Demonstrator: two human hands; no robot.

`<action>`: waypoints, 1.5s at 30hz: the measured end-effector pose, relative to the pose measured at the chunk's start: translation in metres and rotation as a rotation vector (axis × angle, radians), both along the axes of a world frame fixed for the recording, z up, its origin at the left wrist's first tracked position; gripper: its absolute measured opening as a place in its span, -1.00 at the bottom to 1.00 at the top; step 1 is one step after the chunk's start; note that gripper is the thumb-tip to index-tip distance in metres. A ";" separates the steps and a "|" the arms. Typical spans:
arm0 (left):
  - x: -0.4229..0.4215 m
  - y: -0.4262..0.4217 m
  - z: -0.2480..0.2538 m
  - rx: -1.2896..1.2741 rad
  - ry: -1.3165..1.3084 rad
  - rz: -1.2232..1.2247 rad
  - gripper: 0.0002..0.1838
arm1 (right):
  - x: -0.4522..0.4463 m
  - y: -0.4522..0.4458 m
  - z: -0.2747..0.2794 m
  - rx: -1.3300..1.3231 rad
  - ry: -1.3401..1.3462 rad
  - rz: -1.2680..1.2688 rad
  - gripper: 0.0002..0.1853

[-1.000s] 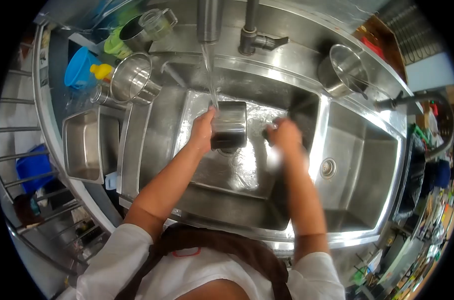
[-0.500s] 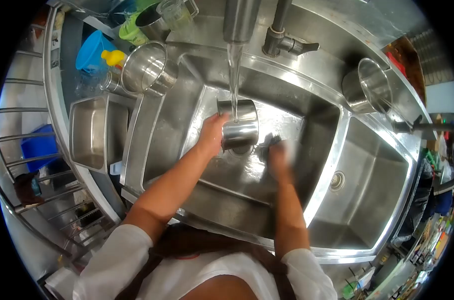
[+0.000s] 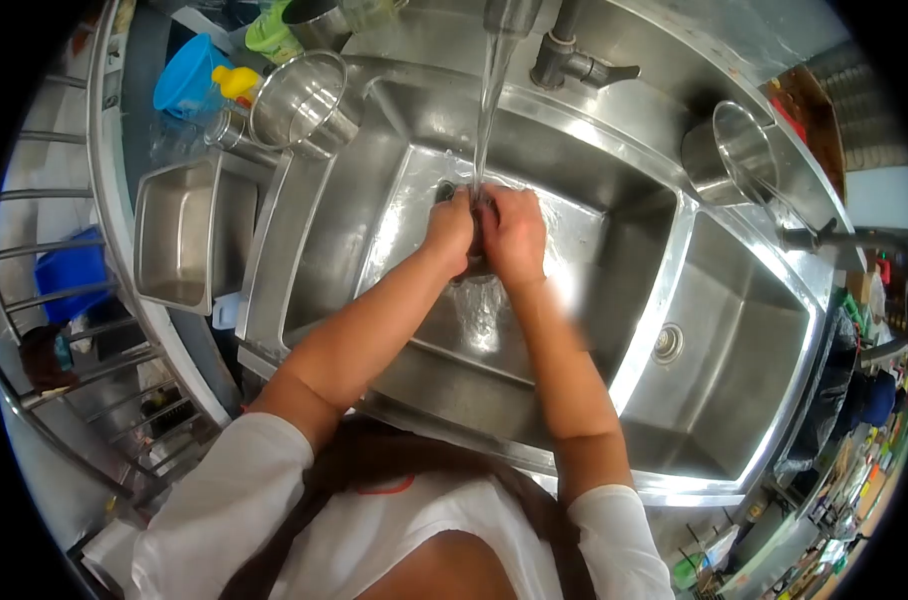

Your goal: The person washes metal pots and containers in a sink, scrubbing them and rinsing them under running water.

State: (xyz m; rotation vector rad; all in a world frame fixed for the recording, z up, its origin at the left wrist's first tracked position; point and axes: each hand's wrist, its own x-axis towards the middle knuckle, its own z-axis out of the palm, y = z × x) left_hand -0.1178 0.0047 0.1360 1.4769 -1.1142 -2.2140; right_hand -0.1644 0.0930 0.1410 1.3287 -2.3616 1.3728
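Observation:
Under the running water (image 3: 487, 120), my left hand (image 3: 452, 232) is closed on the steel container (image 3: 478, 265), which is mostly hidden behind both hands. Pressed up close beside it, my right hand (image 3: 515, 235) has its fingers curled at the container, around something dark that I cannot make out. Both hands are over the large sink basin (image 3: 434, 375), below the faucet spout (image 3: 512, 15).
A second basin (image 3: 719, 370) lies to the right, with a steel pot (image 3: 709, 165) behind it. At the left are a rectangular steel pan (image 3: 174, 240), a steel pot (image 3: 299, 100), a yellow bottle (image 3: 236, 82) and a blue bowl (image 3: 186, 78). A faucet lever (image 3: 609, 72) sticks out behind.
My right hand has moved up and left from the basin's middle to meet my left hand. The container has turned and is now mostly covered by the hands. The view has shifted slightly.

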 end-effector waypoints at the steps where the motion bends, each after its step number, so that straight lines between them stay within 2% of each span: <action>1: 0.000 -0.009 -0.007 -0.023 0.002 0.015 -0.59 | -0.001 -0.005 0.001 -0.043 -0.043 0.006 -0.71; 2: -0.001 -0.017 -0.006 -0.024 0.005 0.017 -0.59 | 0.016 0.006 0.008 0.096 -0.083 0.057 -0.70; 4: -0.006 -0.032 -0.006 0.050 0.104 0.102 -0.59 | 0.044 0.019 -0.016 0.027 -0.075 0.053 -0.70; 6: -0.015 -0.038 0.001 -0.006 0.071 0.022 -0.58 | 0.043 0.025 -0.017 0.028 -0.074 0.012 -0.70; 8: -0.025 -0.036 0.020 -0.240 -0.045 -0.142 -0.56 | 0.030 0.025 -0.005 0.021 -0.032 -0.010 -0.71; 11: -0.029 -0.032 0.037 -0.169 -0.027 -0.125 -0.58 | 0.017 0.020 0.021 -0.021 0.008 -0.001 -0.73; 13: -0.023 -0.024 0.034 -0.112 -0.069 -0.145 -0.59 | 0.009 0.015 0.022 -0.070 0.127 -0.106 -0.77; 15: -0.014 -0.008 0.025 -0.533 -0.027 -0.325 -0.59 | -0.016 0.006 0.041 -0.027 0.076 -0.182 -0.79; 16: -0.010 0.000 0.025 -0.533 -0.023 -0.336 -0.59 | -0.030 0.001 0.046 0.011 0.026 -0.249 -0.81; 17: -0.005 0.008 0.026 -0.674 -0.037 -0.400 -0.59 | -0.041 0.001 0.040 0.011 0.025 -0.258 -0.81; 18: 0.000 0.013 0.029 -0.820 -0.048 -0.465 -0.59 | -0.051 0.001 0.032 0.016 -0.172 -0.275 -0.80; 19: 0.003 0.016 0.032 -0.833 -0.015 -0.446 -0.62 | -0.057 0.001 0.023 0.017 -0.368 -0.290 -0.79; 20: 0.003 0.012 0.026 -0.843 -0.002 -0.454 -0.62 | -0.048 0.002 0.022 0.006 -0.359 -0.301 -0.79; 22: 0.009 0.004 0.004 -0.920 -0.066 -0.395 -0.65 | 0.000 0.010 0.022 -0.090 -0.142 -0.177 -0.83; 23: 0.009 0.004 0.024 -0.847 -0.097 -0.402 -0.65 | 0.013 0.016 0.020 -0.088 -0.154 -0.147 -0.84; 24: 0.012 0.002 0.021 -0.848 -0.094 -0.410 -0.65 | 0.018 0.018 0.018 -0.094 -0.161 -0.120 -0.84; 26: 0.025 0.002 0.015 -1.040 -0.078 -0.583 -0.68 | -0.010 0.018 0.009 -0.022 -0.167 -0.222 -0.83; 27: 0.035 0.003 0.019 -1.016 0.033 -0.661 -0.72 | -0.034 0.018 -0.001 0.031 -0.233 -0.284 -0.80; 28: 0.044 0.004 0.022 -1.021 0.031 -0.674 -0.72 | -0.056 0.020 -0.002 0.067 -0.775 -0.217 -0.78; 30: 0.050 0.003 0.034 -1.001 0.120 -0.731 -0.76 | -0.072 0.034 -0.019 -0.068 -1.429 -0.204 -0.71; 31: 0.053 0.005 0.044 -0.808 0.139 -0.672 -0.78 | -0.073 0.041 -0.027 -0.080 -1.422 -0.208 -0.71; 33: 0.056 0.007 0.055 -0.746 0.131 -0.670 -0.80 | -0.057 0.062 -0.028 -0.404 -1.918 -0.114 -0.68; 35: 0.052 0.008 0.055 -0.689 0.123 -0.658 -0.82 | -0.039 0.063 -0.032 -0.531 -1.940 -0.220 -0.70; 37: 0.049 0.011 0.049 -0.459 0.311 -0.538 -0.86 | -0.033 0.061 -0.057 -0.570 -1.959 -0.248 -0.71; 38: 0.048 0.004 0.047 -0.466 0.306 -0.534 -0.86 | -0.033 0.059 -0.060 -0.568 -1.965 -0.238 -0.71; 40: 0.048 -0.020 0.043 -0.035 0.130 -0.667 -0.86 | -0.034 0.054 -0.063 -0.594 -1.811 -0.105 -0.67; 41: 0.053 -0.034 0.015 -0.083 0.026 -0.694 -0.78 | -0.032 0.049 -0.047 -0.512 -1.641 -0.227 -0.69; 42: 0.048 -0.028 0.027 -0.085 0.022 -0.689 -0.78 | -0.027 0.044 -0.041 -0.511 -1.645 -0.223 -0.69; 44: 0.031 -0.012 0.047 -0.161 -0.058 -0.326 -0.63 | -0.017 0.035 -0.028 -0.178 -1.244 -0.176 -0.60; 45: 0.029 -0.016 0.037 -0.163 -0.052 -0.324 -0.63 | -0.006 0.031 -0.017 -0.102 -0.821 -0.086 -0.57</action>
